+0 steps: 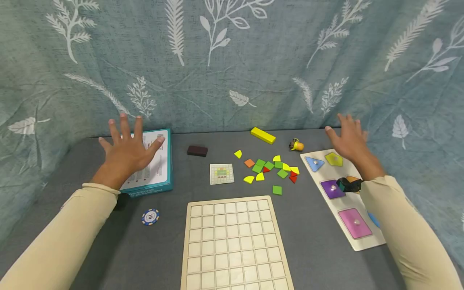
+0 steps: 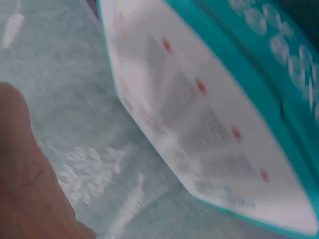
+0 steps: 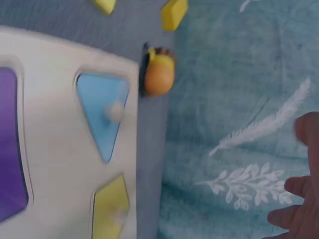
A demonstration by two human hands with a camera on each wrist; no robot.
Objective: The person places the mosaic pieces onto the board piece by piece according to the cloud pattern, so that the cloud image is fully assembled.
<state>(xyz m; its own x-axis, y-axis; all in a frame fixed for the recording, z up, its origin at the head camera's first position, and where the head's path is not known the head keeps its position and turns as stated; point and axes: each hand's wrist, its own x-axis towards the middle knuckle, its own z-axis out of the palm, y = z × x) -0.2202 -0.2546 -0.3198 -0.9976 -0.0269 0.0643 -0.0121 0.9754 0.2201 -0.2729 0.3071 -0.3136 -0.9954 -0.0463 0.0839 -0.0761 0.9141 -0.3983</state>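
My left hand [image 1: 127,155], fingers spread, is over the teal and white box [image 1: 159,161] at the back left and holds nothing. In the left wrist view the printed white face of that box [image 2: 199,124] fills the right side, blurred. On the other side, my right hand [image 1: 349,139] is raised with its fingers extended, above the far end of a wooden shape puzzle board [image 1: 326,209]. Blue triangle [image 3: 102,107], yellow pentagon [image 1: 334,159], purple and pink pieces with knobs sit in this board; my right forearm hides part of it.
A wooden grid board [image 1: 232,241] lies front centre. Behind it are a small pattern card [image 1: 222,174], several loose green, yellow, red and orange tiles [image 1: 277,190], a dark block [image 1: 197,151], a yellow bar [image 1: 263,135] and a small orange-yellow toy [image 1: 296,145]. A poker chip [image 1: 150,216] lies left.
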